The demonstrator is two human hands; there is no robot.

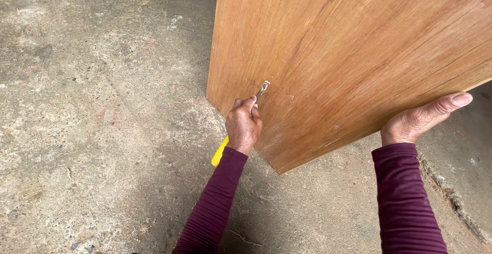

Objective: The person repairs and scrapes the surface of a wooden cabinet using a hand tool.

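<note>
A large brown wooden board (353, 44) fills the upper right of the head view, tilted over the floor. My left hand (244, 125) is closed around a yellow-handled scraper (220, 152), and its narrow metal blade (262, 90) touches the board's face. My right hand (421, 121) grips the board's lower right edge, thumb on top and fingers hidden beneath. Both arms wear dark maroon sleeves.
Rough grey concrete floor (97, 115) spreads to the left and below the board. A crack or raised edge in the concrete (453, 197) runs along the lower right. Small pale marks (335, 128) dot the board near its lower edge.
</note>
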